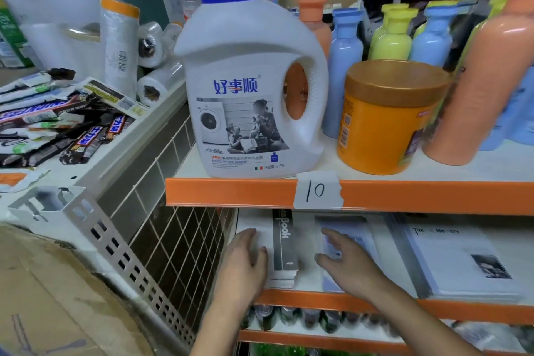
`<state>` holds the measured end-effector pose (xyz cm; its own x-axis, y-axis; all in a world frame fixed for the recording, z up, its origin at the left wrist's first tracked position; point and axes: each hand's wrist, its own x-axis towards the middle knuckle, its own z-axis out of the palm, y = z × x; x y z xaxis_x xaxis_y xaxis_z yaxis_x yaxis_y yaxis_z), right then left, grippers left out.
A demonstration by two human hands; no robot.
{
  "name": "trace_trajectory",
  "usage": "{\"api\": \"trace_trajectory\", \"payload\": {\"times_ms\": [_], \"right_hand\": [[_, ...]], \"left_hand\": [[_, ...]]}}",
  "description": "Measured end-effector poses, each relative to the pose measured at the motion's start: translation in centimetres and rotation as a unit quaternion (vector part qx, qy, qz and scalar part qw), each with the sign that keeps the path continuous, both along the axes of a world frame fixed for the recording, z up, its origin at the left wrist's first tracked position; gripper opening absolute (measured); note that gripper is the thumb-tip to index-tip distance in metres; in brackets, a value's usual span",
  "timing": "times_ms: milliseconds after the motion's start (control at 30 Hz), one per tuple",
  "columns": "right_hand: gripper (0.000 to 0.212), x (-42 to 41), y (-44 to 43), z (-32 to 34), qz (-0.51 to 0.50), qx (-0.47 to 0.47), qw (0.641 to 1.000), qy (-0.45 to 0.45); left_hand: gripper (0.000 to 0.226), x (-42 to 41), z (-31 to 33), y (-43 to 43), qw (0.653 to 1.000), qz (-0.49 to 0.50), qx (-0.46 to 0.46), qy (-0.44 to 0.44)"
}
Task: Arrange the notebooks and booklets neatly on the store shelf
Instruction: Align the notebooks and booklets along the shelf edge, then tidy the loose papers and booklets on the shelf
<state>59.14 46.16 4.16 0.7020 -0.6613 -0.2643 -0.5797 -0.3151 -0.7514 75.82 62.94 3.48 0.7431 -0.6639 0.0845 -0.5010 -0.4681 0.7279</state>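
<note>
Your left hand (245,257) lies flat on the notebook stack (283,243). At its 3 o'clock, your right hand (345,261) rests, fingers spread, on the blue booklet (351,224).

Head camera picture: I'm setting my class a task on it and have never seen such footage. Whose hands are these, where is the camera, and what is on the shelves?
There is no machine here: a person wears one wide-angle camera on the head, looking forward and down at their own two bare hands. The left hand lies flat on a stack of notebooks with a dark band; the right hand rests open on a pale blue booklet. Neither grips anything. Further right lies a white booklet with a small photo. All sit on the lower shelf. The shelf above, tagged with a paper label "10", carries a white detergent bottle, an orange jar and coloured bottles. Left of it, chocolate bars lie heaped.
</note>
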Motion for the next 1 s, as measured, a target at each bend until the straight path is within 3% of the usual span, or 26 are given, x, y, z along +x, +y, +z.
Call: {"api": "trace_trajectory", "payload": {"times_ms": [167,267,567,1000], "right_hand": [[0.063,-5.4,-3.1,2.4,0.018,-0.163,0.985,0.047],[0.062,-8.7,-4.8,3.6,0.018,-0.216,0.973,0.077],[0.069,-23.5,-10.6,3.1,-0.016,-0.222,0.965,0.137],[0.065,-43.4,-16.1,2.0,-0.107,-0.176,0.972,0.111]], "left_hand": [[0.046,-4.9,1.3,-4.3,0.992,-0.095,0.018,-0.084],[0.049,-8.5,2.5,-6.9,0.985,-0.135,0.024,-0.105],[0.055,-22.9,2.6,-16.1,0.958,-0.244,0.057,-0.137],[0.054,-40.9,2.1,-24.9,0.925,-0.326,0.094,-0.169]]}}
